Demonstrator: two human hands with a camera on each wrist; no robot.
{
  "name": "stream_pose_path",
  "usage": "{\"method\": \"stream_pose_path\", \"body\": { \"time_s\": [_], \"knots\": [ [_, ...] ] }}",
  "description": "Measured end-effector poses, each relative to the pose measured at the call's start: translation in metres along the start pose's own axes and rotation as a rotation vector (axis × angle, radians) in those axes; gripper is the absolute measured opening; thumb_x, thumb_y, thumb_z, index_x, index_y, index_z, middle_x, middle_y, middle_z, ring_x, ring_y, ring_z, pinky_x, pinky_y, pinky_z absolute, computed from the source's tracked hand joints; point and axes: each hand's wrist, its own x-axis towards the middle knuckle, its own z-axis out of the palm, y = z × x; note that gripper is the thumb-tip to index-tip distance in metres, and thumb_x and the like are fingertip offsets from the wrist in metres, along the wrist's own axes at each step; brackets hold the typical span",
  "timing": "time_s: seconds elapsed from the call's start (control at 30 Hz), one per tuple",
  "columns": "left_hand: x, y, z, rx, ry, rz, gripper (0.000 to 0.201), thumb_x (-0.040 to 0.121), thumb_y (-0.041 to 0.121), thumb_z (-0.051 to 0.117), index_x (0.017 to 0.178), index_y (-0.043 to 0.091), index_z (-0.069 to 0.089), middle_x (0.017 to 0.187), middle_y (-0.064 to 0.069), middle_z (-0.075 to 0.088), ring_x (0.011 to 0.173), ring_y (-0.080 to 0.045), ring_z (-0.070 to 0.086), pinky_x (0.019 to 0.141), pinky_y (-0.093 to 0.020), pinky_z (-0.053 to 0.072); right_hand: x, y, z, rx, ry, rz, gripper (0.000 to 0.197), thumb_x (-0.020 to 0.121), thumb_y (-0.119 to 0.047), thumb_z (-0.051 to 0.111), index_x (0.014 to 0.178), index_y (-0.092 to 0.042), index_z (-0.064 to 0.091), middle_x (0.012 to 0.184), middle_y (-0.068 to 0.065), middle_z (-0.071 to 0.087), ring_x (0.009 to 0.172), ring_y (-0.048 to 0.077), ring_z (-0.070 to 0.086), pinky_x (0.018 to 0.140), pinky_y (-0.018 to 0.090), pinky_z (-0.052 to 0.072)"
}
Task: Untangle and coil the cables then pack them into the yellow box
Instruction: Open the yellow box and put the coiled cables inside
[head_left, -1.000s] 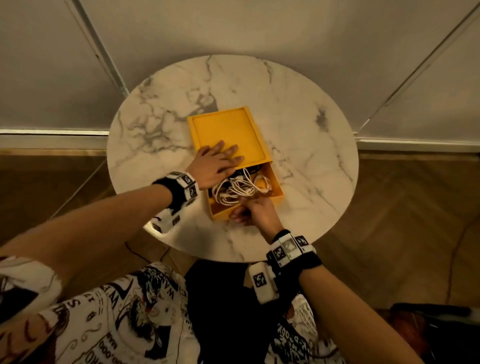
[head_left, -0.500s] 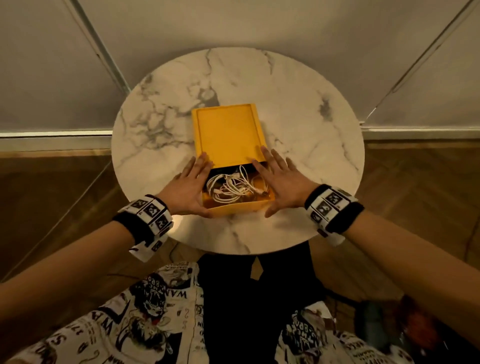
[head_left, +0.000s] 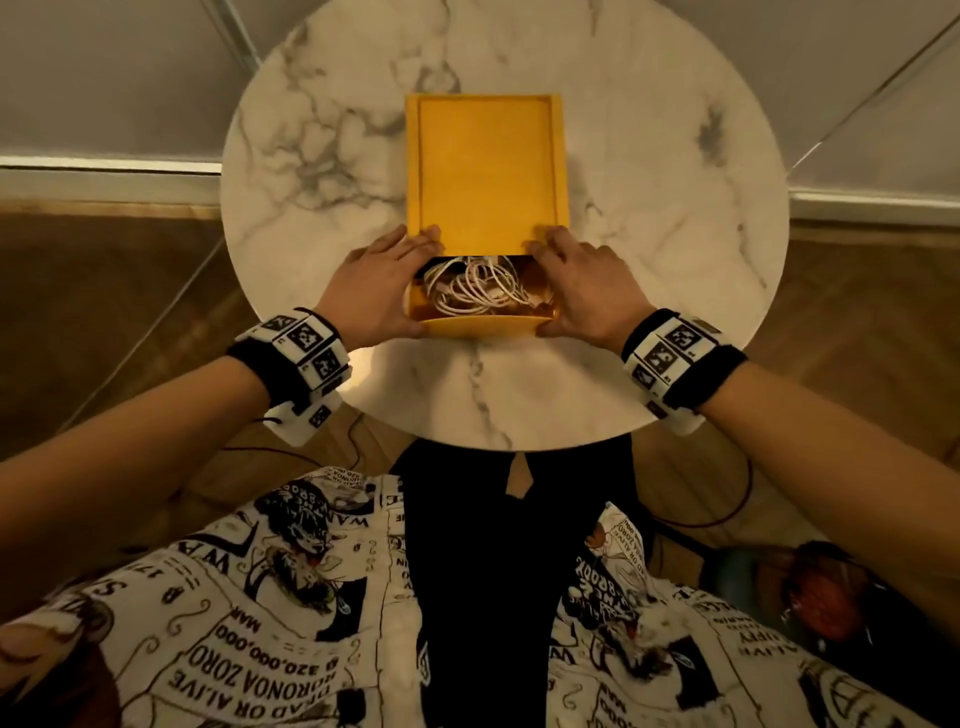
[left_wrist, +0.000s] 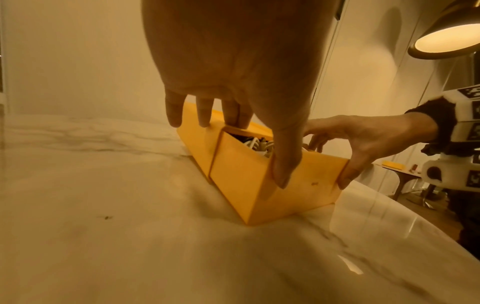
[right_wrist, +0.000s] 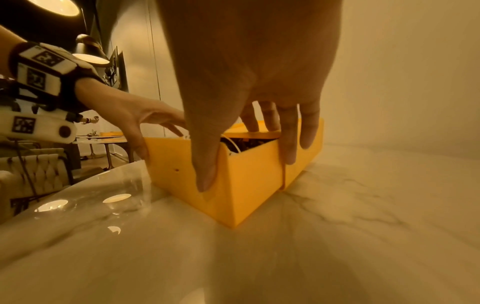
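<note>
The yellow box (head_left: 480, 328) lies lengthwise at the middle of the round marble table (head_left: 649, 260). Its sliding lid (head_left: 483, 166) covers all but the near end. In that gap lie coiled white cables (head_left: 475, 288), also seen in the left wrist view as cables (left_wrist: 255, 144). My left hand (head_left: 400, 283) grips the box's near left corner, thumb on the front wall and fingers on the lid edge. My right hand (head_left: 550, 286) grips the near right corner the same way. The right wrist view shows the thumb (right_wrist: 206, 181) pressed on the front wall.
The table's near edge (head_left: 498, 441) is close behind the box, with my legs below it. Wooden floor surrounds the table, and a thin dark wire (head_left: 727, 514) runs across it at the right. A lit lamp (left_wrist: 446, 39) hangs off to the side.
The box now lies straight rather than skewed. The lid covers more of it. My hands went from lying flat beside the open end to gripping its near corners.
</note>
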Motion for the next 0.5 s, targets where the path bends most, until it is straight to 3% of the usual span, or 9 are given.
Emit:
{"method": "stream_pose_path", "body": {
  "time_s": [0.13,0.23,0.3,0.37,0.43,0.5],
  "knots": [
    [0.004,-0.002,-0.006,0.018,0.061,-0.013,0.088,0.068,0.044,0.079,0.143,0.028,0.037,0.154,0.012,0.032,0.142,-0.025,0.027,0.102,-0.049,0.038,0.0,-0.006,-0.002,-0.031,0.08,0.02,0.093,0.06,-0.046,0.085,0.136,-0.013,0.044,0.129,0.012,0.046,0.11,0.036,0.046,0.086,0.047,0.042],
    [0.005,-0.007,-0.004,-0.074,0.068,0.041,0.087,0.07,0.04,0.08,0.144,0.025,0.037,0.156,0.007,0.029,0.139,-0.026,0.03,0.103,-0.049,0.04,-0.003,-0.004,0.002,0.011,0.119,0.055,0.096,0.059,-0.05,0.084,0.138,-0.016,0.043,0.133,0.016,0.043,0.12,0.038,0.04,0.093,0.05,0.04],
    [0.009,-0.015,-0.002,-0.243,0.054,0.027,0.097,0.069,0.038,0.082,0.148,0.024,0.028,0.161,0.003,0.01,0.145,-0.023,0.016,0.113,-0.042,0.028,-0.004,0.003,0.005,0.106,0.121,0.071,0.103,0.06,-0.054,0.083,0.144,-0.02,0.035,0.15,0.018,0.025,0.137,0.04,0.025,0.105,0.053,0.034],
    [0.008,-0.02,0.001,-0.474,-0.012,-0.061,0.119,0.065,0.037,0.086,0.152,0.03,0.007,0.16,0.009,-0.002,0.147,-0.015,0.006,0.116,-0.037,0.019,-0.004,0.012,0.008,0.282,0.06,0.099,0.113,0.062,-0.047,0.085,0.151,-0.023,0.02,0.16,0.015,-0.003,0.145,0.037,0.012,0.111,0.048,0.029],
    [0.007,-0.017,0.007,-0.747,-0.101,-0.08,0.13,0.063,0.025,0.089,0.147,0.045,-0.008,0.152,0.024,0.019,0.141,-0.014,0.03,0.113,-0.042,0.032,-0.005,0.021,0.011,0.424,-0.03,0.154,0.125,0.063,-0.036,0.088,0.154,-0.024,0.003,0.16,0.012,-0.017,0.144,0.038,0.022,0.109,0.044,0.034],
    [0.009,-0.016,0.014,-0.834,-0.084,-0.1,0.135,0.063,0.012,0.088,0.146,0.046,-0.013,0.14,0.025,0.037,0.124,-0.008,0.05,0.102,-0.041,0.046,-0.005,0.025,0.015,0.517,-0.052,0.179,0.131,0.062,-0.029,0.089,0.154,-0.023,-0.003,0.16,0.015,-0.015,0.142,0.039,0.028,0.109,0.044,0.038]
  ]
}}
